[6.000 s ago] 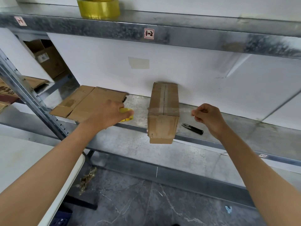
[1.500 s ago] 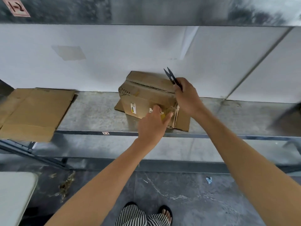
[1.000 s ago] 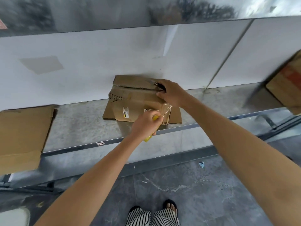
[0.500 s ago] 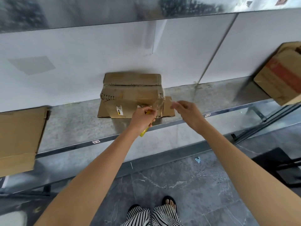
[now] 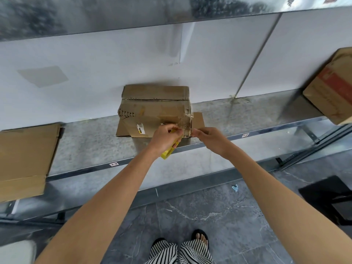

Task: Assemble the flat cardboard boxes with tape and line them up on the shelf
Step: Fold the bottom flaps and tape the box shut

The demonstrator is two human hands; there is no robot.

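A worn brown cardboard box stands on the metal shelf against the white wall, its flaps spread flat beneath it. My left hand grips a yellow tape roll just in front of the box's lower right corner. A strip of clear tape runs from the roll up onto that corner. My right hand pinches the tape right beside the left hand. The scissors are out of sight.
Flat cardboard sheets lie on the shelf at the far left. Another cardboard box with red print sits at the right end. An upper metal shelf overhangs. A black object is on the grey floor at right.
The box was turned and set against the wall. My right hand has let go of the scissors, come off the box top and moved down to pinch the tape beside the left hand.
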